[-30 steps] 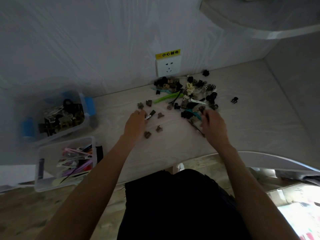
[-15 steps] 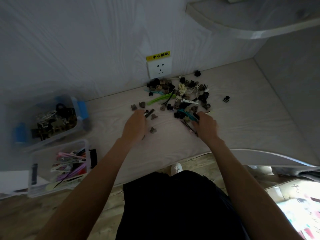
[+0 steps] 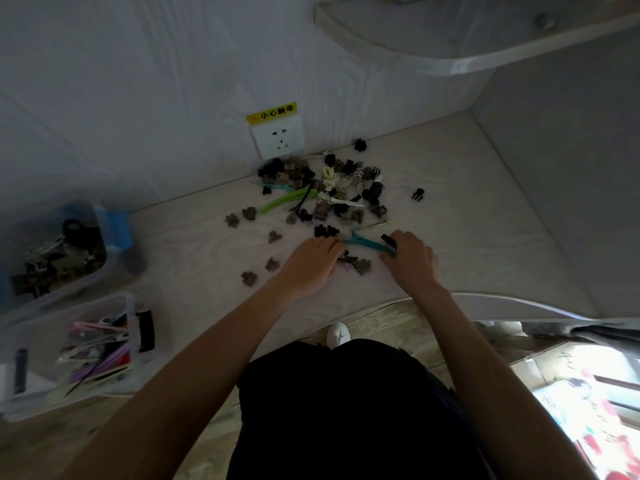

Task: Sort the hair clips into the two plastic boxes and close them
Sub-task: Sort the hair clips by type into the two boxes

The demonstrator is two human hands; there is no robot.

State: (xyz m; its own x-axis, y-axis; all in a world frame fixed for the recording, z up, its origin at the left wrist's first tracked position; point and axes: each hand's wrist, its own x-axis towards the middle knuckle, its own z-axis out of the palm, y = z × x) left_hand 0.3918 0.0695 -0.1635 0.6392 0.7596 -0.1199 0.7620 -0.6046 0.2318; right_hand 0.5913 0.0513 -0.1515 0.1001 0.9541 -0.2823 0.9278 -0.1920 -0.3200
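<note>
A mixed pile of hair clips (image 3: 329, 188) lies on the pale table (image 3: 485, 216) below the wall socket, with a long green clip (image 3: 284, 200) at its left. Several small brown claw clips (image 3: 249, 278) are scattered further left. My right hand (image 3: 410, 259) grips the right end of a long teal clip (image 3: 363, 241), and a black clip (image 3: 388, 240) sticks out by its fingers. My left hand (image 3: 311, 263) lies palm down, fingertips reaching the teal clip's left end. At the far left, one clear box (image 3: 114, 268) holds dark claw clips and another (image 3: 133, 306) holds long coloured clips; both are open.
A wall socket (image 3: 278, 140) with a yellow label sits just behind the pile. A curved shelf (image 3: 450, 46) overhangs at the top right, and a side wall closes off the right. Two stray black clips (image 3: 418, 194) lie apart from the pile. A white shoe (image 3: 337, 334) shows below the table edge.
My left hand has moved right, away from the scattered brown clips, to the teal clip. My right hand stayed at the pile's near edge and now grips the teal clip.
</note>
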